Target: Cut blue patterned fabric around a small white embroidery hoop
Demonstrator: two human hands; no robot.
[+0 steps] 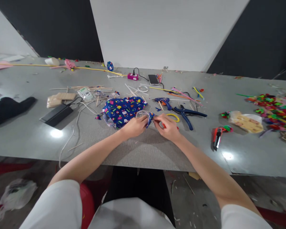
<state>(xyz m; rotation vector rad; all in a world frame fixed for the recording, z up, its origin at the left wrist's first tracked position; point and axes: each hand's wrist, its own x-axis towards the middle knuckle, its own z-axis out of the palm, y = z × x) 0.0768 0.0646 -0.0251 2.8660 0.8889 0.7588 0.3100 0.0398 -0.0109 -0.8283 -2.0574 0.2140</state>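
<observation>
2 hands — left hand (134,126), right hand (168,127) — pinching 1 blue fabric (124,109) | 1 yellow ring (173,117)

A craft workshop: grey worktable (143,149) strewn with glue gun (164,101), sticks (85,87), printed fabric (122,109).

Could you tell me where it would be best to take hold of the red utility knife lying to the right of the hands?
Probably the red utility knife is best gripped around the middle of its body, reaching in from the near table edge. It lies flat with its long axis running roughly toward the person, and bare table flanks both its long sides.
</observation>
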